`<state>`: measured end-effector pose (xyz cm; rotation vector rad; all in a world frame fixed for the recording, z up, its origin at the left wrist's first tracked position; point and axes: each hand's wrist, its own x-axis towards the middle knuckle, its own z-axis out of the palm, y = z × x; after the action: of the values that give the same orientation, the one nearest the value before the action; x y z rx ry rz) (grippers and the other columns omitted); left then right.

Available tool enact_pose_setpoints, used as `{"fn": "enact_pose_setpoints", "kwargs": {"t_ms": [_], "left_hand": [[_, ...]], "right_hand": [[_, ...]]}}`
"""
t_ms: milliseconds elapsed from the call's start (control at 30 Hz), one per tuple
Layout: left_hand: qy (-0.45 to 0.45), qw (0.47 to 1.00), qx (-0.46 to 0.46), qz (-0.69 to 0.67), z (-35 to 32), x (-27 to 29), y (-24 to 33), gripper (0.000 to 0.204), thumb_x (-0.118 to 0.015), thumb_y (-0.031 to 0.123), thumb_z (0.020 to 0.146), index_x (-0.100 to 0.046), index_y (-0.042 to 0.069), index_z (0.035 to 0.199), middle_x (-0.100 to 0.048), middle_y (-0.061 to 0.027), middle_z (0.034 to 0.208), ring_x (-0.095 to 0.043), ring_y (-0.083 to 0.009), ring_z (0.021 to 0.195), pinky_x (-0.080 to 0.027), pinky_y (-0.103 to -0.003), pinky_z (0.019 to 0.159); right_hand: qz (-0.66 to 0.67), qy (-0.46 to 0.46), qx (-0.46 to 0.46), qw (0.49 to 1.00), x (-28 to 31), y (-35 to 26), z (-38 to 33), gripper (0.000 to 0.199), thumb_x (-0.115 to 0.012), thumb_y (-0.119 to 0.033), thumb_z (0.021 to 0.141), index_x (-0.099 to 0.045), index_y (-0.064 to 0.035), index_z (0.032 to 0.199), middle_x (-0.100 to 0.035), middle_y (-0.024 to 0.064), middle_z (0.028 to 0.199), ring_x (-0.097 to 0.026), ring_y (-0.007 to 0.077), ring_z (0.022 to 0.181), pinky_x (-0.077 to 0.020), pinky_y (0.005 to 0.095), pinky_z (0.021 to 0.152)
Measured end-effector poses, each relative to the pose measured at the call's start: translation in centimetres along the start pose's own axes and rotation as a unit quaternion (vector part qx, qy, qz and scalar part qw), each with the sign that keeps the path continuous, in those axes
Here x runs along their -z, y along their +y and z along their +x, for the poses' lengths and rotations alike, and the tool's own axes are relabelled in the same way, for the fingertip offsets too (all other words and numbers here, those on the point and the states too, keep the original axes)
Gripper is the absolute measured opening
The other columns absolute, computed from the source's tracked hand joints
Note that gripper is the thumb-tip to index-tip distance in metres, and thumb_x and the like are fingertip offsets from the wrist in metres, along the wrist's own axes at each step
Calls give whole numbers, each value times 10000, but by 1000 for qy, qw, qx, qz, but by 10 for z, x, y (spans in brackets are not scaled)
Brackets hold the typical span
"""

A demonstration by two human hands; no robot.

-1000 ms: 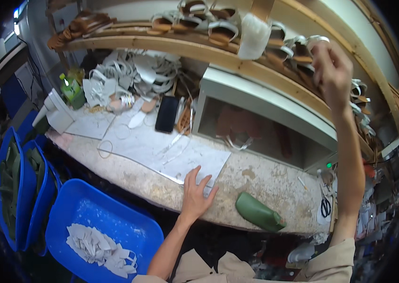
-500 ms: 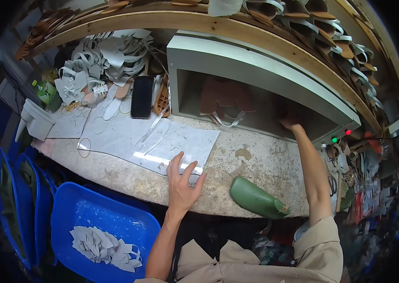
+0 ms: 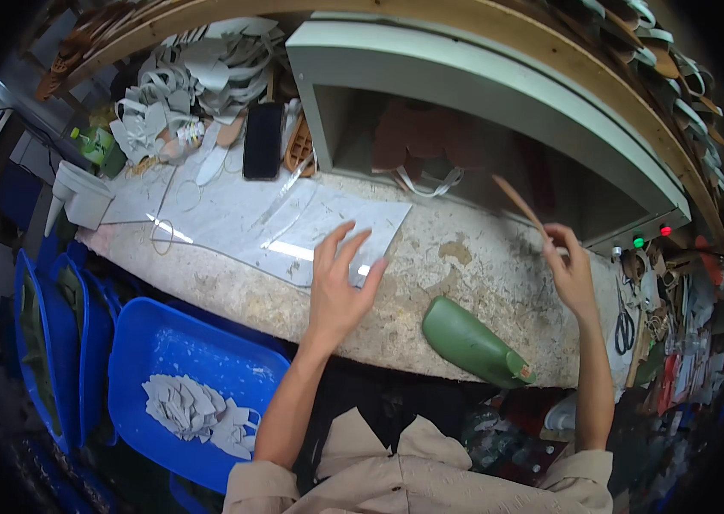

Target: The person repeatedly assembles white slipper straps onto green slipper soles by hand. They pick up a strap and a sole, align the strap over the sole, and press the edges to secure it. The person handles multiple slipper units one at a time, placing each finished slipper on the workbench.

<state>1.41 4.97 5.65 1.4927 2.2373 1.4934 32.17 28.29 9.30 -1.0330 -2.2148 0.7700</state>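
Two bare hands, mid-frame: right hand point(image 3: 569, 265) pinches one thin brown piece point(image 3: 518, 206) seen edge-on, right of centre, in front of the one grey-white cabinet point(image 3: 430, 81); its fingers point(image 3: 561, 233) are narrow on the piece. Left hand point(image 3: 341, 291) has fingers spread wide, nothing visible in them, over the right end of the pale sheet point(image 3: 225, 231); can't tell if it touches. I count one green shoe form point(image 3: 472, 340) lying on the table point(image 3: 508, 265), lower right of centre; one black phone point(image 3: 263, 141), upper left; one pair of scissors point(image 3: 624, 331), right; two lights, green light point(image 3: 638, 242) and red light point(image 3: 665, 230). One blue tub point(image 3: 143, 343), lower left, holds grey-white cutouts point(image 3: 191, 407), too overlapped to count. Half a second ago the right hand reached inside the cabinet; now it's out front with the piece showing. Left hand stays spread, green form stays put.
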Motion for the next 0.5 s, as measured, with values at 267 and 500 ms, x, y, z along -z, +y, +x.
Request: {"fn": "enact_pose_setpoints", "kwargs": {"t_ms": [267,500], "left_hand": [[-20,999,19,-30,98,-51,-9,516,-741,307,919,-625,-37,1286,-643,-189,1237,-647,-283,1036,-516,-397,907],[78,988,-65,-112,82,-59,-5,402,-738,215,900,-649,1,1229,-622,-191,1177,-601,-359,1107,-488,-426,973]], "right_hand": [[148,-175,-153,961,18,-12,-99,339,-561,-188,1042,-577,-3,1325,-686,89,1089,-623,130,876,-522,286,765],[145,-131,-207,959,15,8,-136,446,-492,-260,1083,-503,-39,1470,-662,83,1167,-613,157,926,-508,320,874]]}}
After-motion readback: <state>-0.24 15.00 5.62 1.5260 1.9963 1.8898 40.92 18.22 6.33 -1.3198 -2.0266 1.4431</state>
